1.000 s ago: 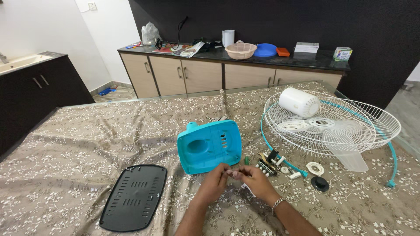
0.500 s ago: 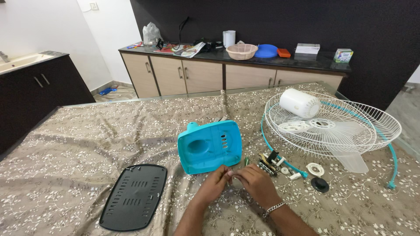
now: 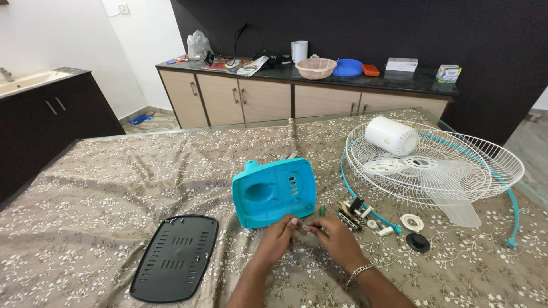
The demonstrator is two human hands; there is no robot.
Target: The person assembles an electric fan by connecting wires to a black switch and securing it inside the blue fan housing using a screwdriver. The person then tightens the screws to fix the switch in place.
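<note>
I see a room in a home, probably a dining or living area. A large table [image 3: 114, 188] wears a floral brown cloth, and behind it beige cabinets [image 3: 251, 97] with a dark counter hold a basket [image 3: 315, 67], papers [image 3: 242, 65] and boxes [image 3: 401, 64]. A dark unit with a sink [image 3: 25, 80] stands at left against white walls.

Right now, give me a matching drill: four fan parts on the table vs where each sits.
Things:
1. teal housing
2. black plate
3. white motor cover
4. black cap

Places:
A. lying in the wire grille
B. front left on the cloth, flat
C. just beyond the hands
D. right of the hands, near the small loose parts

Pairs: 1-C, 2-B, 3-A, 4-D
</note>
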